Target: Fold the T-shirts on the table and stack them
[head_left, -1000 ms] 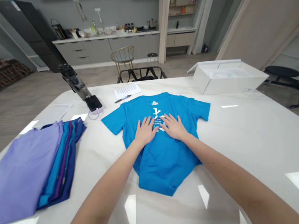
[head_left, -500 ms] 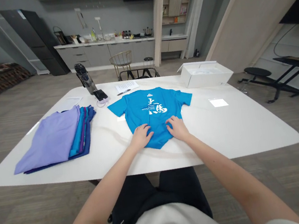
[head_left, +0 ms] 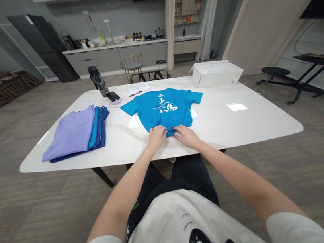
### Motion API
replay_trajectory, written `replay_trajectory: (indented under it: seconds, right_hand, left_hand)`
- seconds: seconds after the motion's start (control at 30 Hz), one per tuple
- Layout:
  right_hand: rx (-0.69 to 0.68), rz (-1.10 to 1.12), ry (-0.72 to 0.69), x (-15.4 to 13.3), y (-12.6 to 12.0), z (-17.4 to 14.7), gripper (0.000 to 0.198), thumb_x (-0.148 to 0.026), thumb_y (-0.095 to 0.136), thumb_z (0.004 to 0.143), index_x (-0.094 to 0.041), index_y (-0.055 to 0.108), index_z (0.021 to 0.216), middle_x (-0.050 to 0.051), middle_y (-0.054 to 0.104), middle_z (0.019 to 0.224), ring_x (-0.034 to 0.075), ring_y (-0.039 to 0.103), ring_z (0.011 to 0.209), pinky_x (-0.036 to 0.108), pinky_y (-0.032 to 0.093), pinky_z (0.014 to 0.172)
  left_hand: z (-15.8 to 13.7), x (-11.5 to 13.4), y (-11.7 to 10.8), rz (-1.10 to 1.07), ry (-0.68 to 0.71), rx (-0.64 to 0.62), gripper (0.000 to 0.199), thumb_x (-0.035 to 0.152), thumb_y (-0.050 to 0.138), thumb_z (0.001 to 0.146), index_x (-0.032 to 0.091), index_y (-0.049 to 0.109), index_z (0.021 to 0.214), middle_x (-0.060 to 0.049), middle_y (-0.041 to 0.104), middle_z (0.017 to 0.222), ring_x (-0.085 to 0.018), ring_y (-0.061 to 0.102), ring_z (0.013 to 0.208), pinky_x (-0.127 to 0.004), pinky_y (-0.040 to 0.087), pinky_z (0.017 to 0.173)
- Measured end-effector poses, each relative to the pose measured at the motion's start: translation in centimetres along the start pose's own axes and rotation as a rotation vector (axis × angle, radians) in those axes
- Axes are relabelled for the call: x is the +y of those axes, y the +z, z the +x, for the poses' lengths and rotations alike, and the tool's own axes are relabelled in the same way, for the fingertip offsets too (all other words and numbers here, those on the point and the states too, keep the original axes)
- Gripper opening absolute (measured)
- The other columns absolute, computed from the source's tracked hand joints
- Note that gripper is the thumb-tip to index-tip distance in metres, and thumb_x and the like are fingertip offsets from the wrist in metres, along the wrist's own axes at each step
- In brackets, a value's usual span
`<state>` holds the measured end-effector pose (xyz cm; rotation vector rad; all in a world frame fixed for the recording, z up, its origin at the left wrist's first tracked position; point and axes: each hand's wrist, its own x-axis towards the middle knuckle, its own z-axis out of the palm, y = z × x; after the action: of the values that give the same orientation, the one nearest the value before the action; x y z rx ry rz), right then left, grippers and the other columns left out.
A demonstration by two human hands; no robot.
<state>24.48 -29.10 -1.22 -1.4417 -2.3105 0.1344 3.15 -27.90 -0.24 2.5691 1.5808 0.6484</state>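
A blue T-shirt (head_left: 148, 109) with white lettering lies spread on the white table, its short sleeves out to both sides and its collar end away from me. The near end is bunched, with the hem gathered between my hands. My left hand (head_left: 157, 137) has its fingers closed on the gathered cloth. Close beside it, my right hand (head_left: 186, 135) pinches the same hem from the right. The fingertips of both hands are partly hidden in the folds.
On the left of the white table (head_left: 226, 130) sits a stack of folded clothes (head_left: 71, 130), lavender on top. Behind it stand a dark bottle (head_left: 100, 82) and a phone (head_left: 113, 96). A pen (head_left: 135, 94) and printed paper (head_left: 142, 87) lie farther back. A white box (head_left: 215, 74) stands at back right.
My hands have come closer together along the lower edge of the T-shirt. Its pointed near end is now gathered up between them. The camera view has tilted down.
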Motion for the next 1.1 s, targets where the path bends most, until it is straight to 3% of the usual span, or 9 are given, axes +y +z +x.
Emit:
replay_trajectory:
  seconds: [0.1,0.23,0.4,0.5,0.6,0.7,0.77,0.87,1.1]
  right_hand:
    - [0.064,0.001,0.07,-0.6,0.8,0.0,0.038,-0.046,0.067,0.095,-0.021,0.066,0.123,0.01,0.065,0.114,0.024,0.061,0.104,0.031,0.046,0.085]
    - [0.05,0.075,0.076,-1.1,1.1,0.9,0.027,-0.042,0.056,0.101,-0.021,0.069,0.09,0.007,0.064,0.098,0.02,0.061,0.092,0.03,0.044,0.079]
    - [0.138,0.49,0.151,-1.8,0.1,2.3,0.043,-0.049,0.049,0.1,-0.021,0.053,0.067,0.0,0.056,0.071,0.017,0.053,0.073,0.029,0.041,0.071]
    - [0.078,0.808,0.244,-2.5,-0.8,2.7,0.051,-0.062,0.05,0.094,-0.023,0.047,0.062,-0.003,0.048,0.06,0.015,0.047,0.062,0.029,0.039,0.063]
    - [-0.003,0.934,0.239,-3.0,-1.5,2.6,0.041,-0.056,0.049,0.092,-0.022,0.054,0.07,-0.002,0.053,0.064,0.015,0.048,0.063,0.028,0.041,0.063]
    - [0.053,0.727,0.184,-2.8,-1.6,1.9,0.027,-0.039,0.053,0.088,-0.02,0.065,0.101,0.004,0.066,0.093,0.019,0.057,0.082,0.031,0.046,0.074]
    - [0.112,0.435,0.161,-2.7,-1.4,1.1,0.042,-0.034,0.061,0.082,-0.02,0.063,0.122,0.01,0.064,0.116,0.025,0.058,0.101,0.036,0.047,0.085]
    - [0.11,0.063,0.148,-3.0,-0.8,0.0,0.047,-0.038,0.068,0.083,-0.022,0.064,0.128,0.014,0.061,0.126,0.033,0.052,0.117,0.043,0.042,0.094]
    - [0.181,0.021,0.006,-5.5,0.4,-1.4,0.06,-0.04,0.061,0.091,-0.015,0.05,0.145,0.017,0.055,0.142,0.032,0.049,0.127,0.043,0.038,0.105]
  left_hand:
    - [0.5,0.6,-0.1,-0.102,-0.04,0.043,0.021,0.032,0.048,0.104,0.022,0.066,0.108,-0.007,0.07,0.111,-0.025,0.059,0.112,-0.039,0.039,0.091]
    - [0.0,1.3,-0.9,-0.147,-0.051,0.103,0.02,0.026,0.052,0.099,0.023,0.063,0.115,-0.007,0.066,0.12,-0.025,0.058,0.117,-0.039,0.042,0.096]
    - [-1.4,2.3,-1.4,-0.089,-0.132,0.105,0.037,0.026,0.065,0.085,0.02,0.056,0.12,-0.01,0.062,0.118,-0.027,0.061,0.11,-0.038,0.047,0.093]
    - [-1.7,2.5,-1.0,-0.078,-0.154,0.096,0.054,0.035,0.07,0.084,0.019,0.051,0.132,-0.013,0.061,0.127,-0.031,0.06,0.116,-0.042,0.047,0.096]
    - [-1.4,2.1,-0.8,-0.132,-0.126,0.115,0.053,0.02,0.061,0.087,0.021,0.051,0.138,-0.013,0.061,0.135,-0.03,0.057,0.125,-0.043,0.046,0.104]
    - [-1.2,1.5,-1.1,-0.276,-0.069,0.138,0.058,0.001,0.046,0.079,0.021,0.058,0.133,-0.009,0.064,0.135,-0.024,0.058,0.128,-0.038,0.046,0.108]
    - [-1.2,1.4,-1.4,-0.357,-0.025,0.161,0.061,-0.002,0.043,0.076,0.02,0.059,0.131,-0.008,0.065,0.134,-0.021,0.059,0.127,-0.036,0.046,0.111]
    - [-1.5,1.5,-2.2,-0.393,0.008,0.18,0.053,0.001,0.042,0.08,0.019,0.062,0.125,-0.007,0.068,0.128,-0.02,0.061,0.124,-0.036,0.047,0.111]
    - [-1.5,1.7,-3.6,-0.314,-0.011,0.21,0.036,0.012,0.045,0.094,0.021,0.065,0.122,-0.006,0.07,0.126,-0.021,0.062,0.121,-0.035,0.048,0.109]
